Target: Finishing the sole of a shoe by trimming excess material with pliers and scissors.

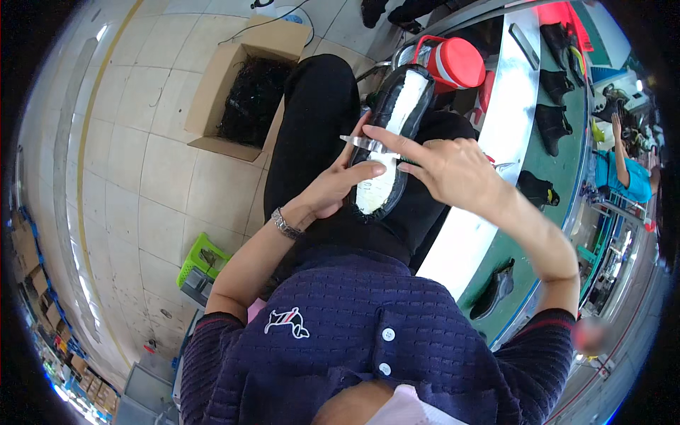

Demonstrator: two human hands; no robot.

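Note:
Above my lap lies a black shoe (419,99), its underside turned up and showing a long white strip down the middle. My left hand (331,185) grips the shoe's left side, thumb pressed on the white strip. My right hand (453,164) is closed around a thin metal blade (363,144), with the index finger stretched along it. This blade lies across the middle of the shoe, its pointed end past the left edge. Its handle is hidden in my right hand. Dark frayed bits show at the shoe's near end.
On the floor ahead left stands an open cardboard box (202,113) of black scraps. A green basket (195,255) sits to my left. At right, a white ledge (506,134) borders a green bench (520,244) with several black shoes. A red lidded jug (460,62) stands ahead; another person works far right.

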